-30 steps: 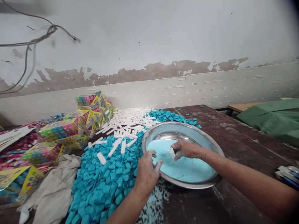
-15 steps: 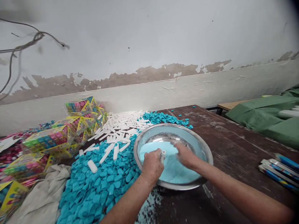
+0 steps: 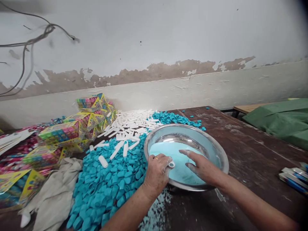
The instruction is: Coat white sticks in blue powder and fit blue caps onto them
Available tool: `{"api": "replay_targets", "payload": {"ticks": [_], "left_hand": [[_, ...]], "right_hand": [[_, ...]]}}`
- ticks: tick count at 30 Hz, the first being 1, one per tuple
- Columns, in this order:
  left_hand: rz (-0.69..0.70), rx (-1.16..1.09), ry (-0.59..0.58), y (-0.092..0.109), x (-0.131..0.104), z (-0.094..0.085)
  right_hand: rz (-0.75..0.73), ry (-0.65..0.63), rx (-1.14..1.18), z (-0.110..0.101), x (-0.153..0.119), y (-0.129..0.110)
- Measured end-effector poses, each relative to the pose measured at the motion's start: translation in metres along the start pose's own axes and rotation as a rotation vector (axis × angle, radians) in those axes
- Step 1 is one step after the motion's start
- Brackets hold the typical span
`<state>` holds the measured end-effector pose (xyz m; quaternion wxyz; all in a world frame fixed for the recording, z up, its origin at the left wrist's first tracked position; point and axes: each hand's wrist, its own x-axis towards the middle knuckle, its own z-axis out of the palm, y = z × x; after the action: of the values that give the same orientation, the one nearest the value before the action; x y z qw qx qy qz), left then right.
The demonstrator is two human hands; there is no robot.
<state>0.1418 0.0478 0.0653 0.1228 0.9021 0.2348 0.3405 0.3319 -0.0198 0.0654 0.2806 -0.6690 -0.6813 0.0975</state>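
Observation:
A wide metal basin (image 3: 222,159) holds pale blue powder (image 3: 174,150). At its near left rim, my left hand (image 3: 157,171) is closed around a white plastic tube (image 3: 171,165), its open end facing up. Over the powder, my right hand (image 3: 201,165) has its fingers and thumb apart, with nothing visible between them. Left of the basin lies a big heap of teal plastic caps (image 3: 106,186). Several white tubes (image 3: 125,149) rest on top of that heap, and a larger pile of white tubes (image 3: 132,120) spreads behind it.
Clear-wrapped packs of coloured pens (image 3: 62,131) are stacked at the left, near a crumpled beige cloth (image 3: 54,192). A smaller teal cap pile (image 3: 172,118) lies behind the basin. Printed boxes (image 3: 293,179) sit at the right table edge; green sheeting (image 3: 279,120) lies beyond.
My right hand has opened, its fingers now spread over the powder. My left hand still holds the white tube upright by the rim. The view has shifted slightly to the left.

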Motion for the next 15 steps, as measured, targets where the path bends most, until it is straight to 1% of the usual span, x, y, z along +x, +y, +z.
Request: {"api": "replay_targets", "payload": {"ticks": [2, 4, 6, 8, 9, 10, 12, 13, 15], "left_hand": [[-0.012, -0.039, 0.033, 0.001, -0.005, -0.007], [-0.069, -0.106, 0.064, 0.003, -0.011, -0.018], [-0.182, -0.228, 0.085, 0.003, -0.018, -0.035], [-0.328, -0.393, 0.114, -0.002, -0.028, -0.054], [-0.403, -0.486, 0.134, -0.006, -0.035, -0.063], [-0.478, -0.578, 0.162, -0.013, -0.044, -0.072], [-0.632, -0.755, 0.226, -0.027, -0.064, -0.084], [-0.703, -0.835, 0.251, -0.034, -0.076, -0.088], [-0.817, -0.953, 0.274, -0.045, -0.099, -0.09]], "right_hand": [[-0.013, 0.08, 0.041, -0.002, -0.013, -0.01], [-0.007, 0.176, 0.085, -0.004, -0.031, -0.026], [-0.008, 0.26, 0.121, -0.005, -0.05, -0.044], [-0.047, 0.285, 0.145, -0.003, -0.066, -0.058], [-0.087, 0.255, 0.155, 0.0, -0.071, -0.063], [-0.131, 0.195, 0.163, 0.005, -0.073, -0.067], [-0.19, 0.045, 0.175, 0.021, -0.072, -0.071], [-0.198, -0.03, 0.177, 0.031, -0.068, -0.072], [-0.17, -0.147, 0.162, 0.052, -0.058, -0.074]]}}
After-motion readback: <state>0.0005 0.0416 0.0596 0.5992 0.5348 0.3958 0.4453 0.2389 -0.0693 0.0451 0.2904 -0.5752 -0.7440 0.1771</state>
